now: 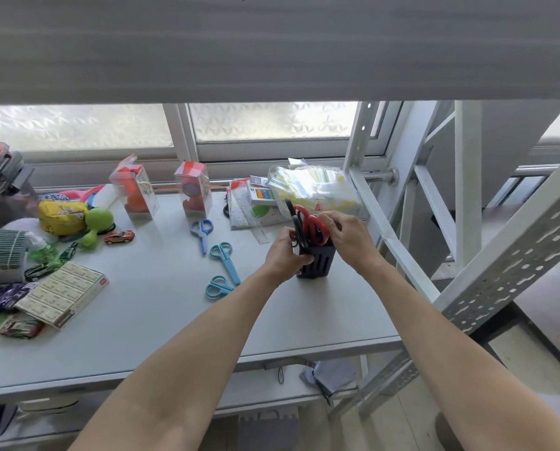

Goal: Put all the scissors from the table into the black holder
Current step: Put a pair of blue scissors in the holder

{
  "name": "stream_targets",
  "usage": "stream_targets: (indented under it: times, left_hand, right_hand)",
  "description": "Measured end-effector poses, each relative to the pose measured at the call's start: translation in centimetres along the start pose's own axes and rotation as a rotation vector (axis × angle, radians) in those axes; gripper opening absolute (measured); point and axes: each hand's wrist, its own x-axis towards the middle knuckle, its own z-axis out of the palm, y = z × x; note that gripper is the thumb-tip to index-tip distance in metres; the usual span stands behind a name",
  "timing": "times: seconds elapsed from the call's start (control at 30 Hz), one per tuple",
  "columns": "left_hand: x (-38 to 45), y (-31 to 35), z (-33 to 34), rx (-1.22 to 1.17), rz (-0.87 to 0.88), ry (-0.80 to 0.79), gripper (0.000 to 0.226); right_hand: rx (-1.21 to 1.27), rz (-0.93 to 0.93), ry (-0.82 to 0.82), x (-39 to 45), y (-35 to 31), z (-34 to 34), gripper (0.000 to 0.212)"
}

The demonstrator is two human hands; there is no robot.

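Observation:
The black holder [317, 262] stands upright on the grey table [148, 307], right of centre. Red-handled scissors [312, 225] and black-handled scissors [294, 219] stick out of its top. My left hand [286, 255] grips the holder's left side. My right hand [348, 236] pinches the red scissors' handles from the right. Three blue scissors lie flat to the left of the holder: one at the back [202, 232], one in the middle [225, 259], one nearest me [218, 287].
Toys, a toy car [119, 236], clear boxes [135, 190] and a flat carton [62, 292] crowd the table's left and back. A bag of packets [314, 187] sits behind the holder. A white rack frame [399, 242] stands right beside my right hand.

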Motion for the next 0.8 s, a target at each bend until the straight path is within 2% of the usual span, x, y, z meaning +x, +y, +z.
stream_targets:
  times: [0.2, 0.37, 0.5, 0.57, 0.63, 0.73, 0.8]
  left_hand:
    - [-0.4, 0.0, -0.2, -0.001, -0.001, 0.008, 0.059]
    - [-1.4, -1.4, -1.8, 0.071, 0.017, 0.004, 0.068]
    - [-2.5, -4.3, -5.6, 0.182, 0.044, 0.230, 0.038]
    - [-3.2, -6.0, -7.7, 0.238, -0.025, 0.350, 0.029]
    - [-4.0, -7.6, -9.5, 0.310, -0.123, 0.399, 0.029]
    - [-5.0, -9.5, -11.2, 0.434, -0.272, 0.361, 0.039]
    - [-5.3, -10.2, -11.6, 0.478, -0.314, 0.325, 0.043]
  right_hand:
    - [-0.002, 0.042, 0.048, -0.4, 0.2, 0.6, 0.052]
    - [0.082, 0.064, 0.258, -0.7, 0.6, 0.9, 0.048]
    - [0.106, 0.003, 0.410, -1.1, -0.3, 1.1, 0.039]
    - [0.082, -0.052, 0.528, -1.8, -1.5, 1.3, 0.035]
    - [0.089, -0.160, 0.629, -3.0, -3.3, 1.7, 0.031]
    - [0.111, -0.366, 0.562, -5.6, -6.2, 4.2, 0.029]
    - [0.089, -0.434, 0.368, -6.9, -7.2, 7.1, 0.026]
